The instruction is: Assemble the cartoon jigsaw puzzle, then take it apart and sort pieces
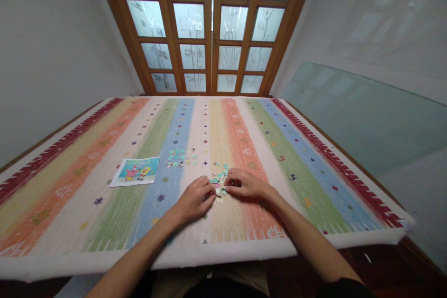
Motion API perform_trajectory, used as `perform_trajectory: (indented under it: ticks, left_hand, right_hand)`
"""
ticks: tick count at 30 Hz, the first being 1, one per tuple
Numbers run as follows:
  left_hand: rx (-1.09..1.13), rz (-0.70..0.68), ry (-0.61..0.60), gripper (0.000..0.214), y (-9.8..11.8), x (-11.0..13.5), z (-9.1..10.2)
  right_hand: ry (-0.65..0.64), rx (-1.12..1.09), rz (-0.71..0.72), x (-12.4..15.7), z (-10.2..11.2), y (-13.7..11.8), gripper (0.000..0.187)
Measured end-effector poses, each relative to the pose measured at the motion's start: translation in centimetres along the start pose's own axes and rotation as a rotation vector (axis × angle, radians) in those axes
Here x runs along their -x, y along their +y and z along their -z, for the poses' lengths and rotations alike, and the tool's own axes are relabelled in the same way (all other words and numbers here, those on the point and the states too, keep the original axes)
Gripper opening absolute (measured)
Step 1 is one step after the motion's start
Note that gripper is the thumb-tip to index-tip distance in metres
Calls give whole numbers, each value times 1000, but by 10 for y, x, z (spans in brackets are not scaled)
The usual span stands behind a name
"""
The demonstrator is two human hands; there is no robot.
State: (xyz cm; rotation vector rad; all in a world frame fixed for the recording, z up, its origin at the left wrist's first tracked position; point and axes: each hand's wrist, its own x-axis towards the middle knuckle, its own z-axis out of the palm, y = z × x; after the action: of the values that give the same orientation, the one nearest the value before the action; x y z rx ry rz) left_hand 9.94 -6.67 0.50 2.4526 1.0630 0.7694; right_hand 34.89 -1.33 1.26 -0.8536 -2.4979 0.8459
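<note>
My left hand (194, 199) and my right hand (243, 183) rest on a striped cloth (87, 195), on either side of a small cluster of jigsaw pieces (219, 180). Both hands have their fingers curled and pinched at the edge of the cluster; what the fingertips hold is too small to make out. A second loose group of teal puzzle pieces (180, 158) lies further back and to the left. A cartoon reference picture (136, 171) lies flat to the left of that group.
The cloth covers a wide table whose wooden front edge (401, 247) shows at the right. Wooden doors with frosted glass panes (209, 32) stand behind the table. A glass sheet (366, 116) leans against the right wall.
</note>
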Motion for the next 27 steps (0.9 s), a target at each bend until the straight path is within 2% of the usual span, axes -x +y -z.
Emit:
perform_trajectory:
  ticks: [4, 8, 11, 15, 19, 23, 27]
  left_hand:
    - [-6, -38, -17, 9, 0, 1, -1]
    - [-67, -54, 71, 11, -1, -1, -4]
    - [-123, -124, 113, 18, -2, -5, -5]
    - [-199, -231, 143, 17, 0, -8, -5]
    - [-281, -276, 141, 19, 1, -8, -3]
    - [-267, -233, 168, 18, -5, -4, 5]
    - [-245, -100, 248, 16, -26, 8, 27]
  right_hand:
    - [19, -32, -6, -1, -1, 1, 19]
    - [26, -135, -4, -1, -2, 1, 22]
    - [23, -216, 1, -1, -2, 1, 25]
    - [14, -276, -15, -2, -4, 1, 29]
    - [-22, -312, -31, -2, -7, 0, 34]
    - [10, -281, -41, -4, -7, -2, 33]
    - [72, -214, -42, -4, -4, -1, 26]
